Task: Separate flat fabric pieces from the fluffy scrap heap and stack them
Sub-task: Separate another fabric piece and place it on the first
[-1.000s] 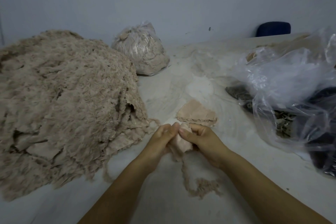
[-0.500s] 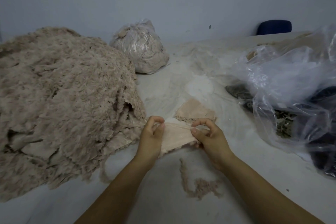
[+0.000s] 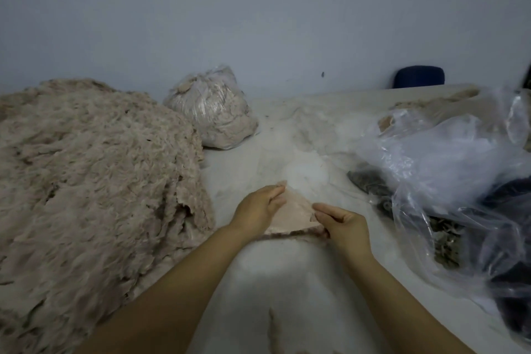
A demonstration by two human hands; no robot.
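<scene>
A big fluffy beige scrap heap [image 3: 86,181] fills the left of the table. In the middle lies a small stack of flat pinkish fabric pieces [image 3: 293,214]. My left hand [image 3: 258,207] pinches the top piece at its far left corner. My right hand [image 3: 342,221] pinches the same piece at its right edge. The piece is spread flat over the stack between both hands; the lower pieces show only as a frayed edge at the front.
A tied clear bag of beige scraps [image 3: 214,115] stands behind the heap. Crumpled clear plastic bags [image 3: 448,164] with dark material lie at the right. A loose fluffy strip [image 3: 273,330] lies near the front. A blue chair back [image 3: 419,76] shows beyond the white table [image 3: 287,273].
The hands pulled a flat piece free of a fluffy strip, spread it, and moved it forward onto the stack. The strip stays on the table near me.
</scene>
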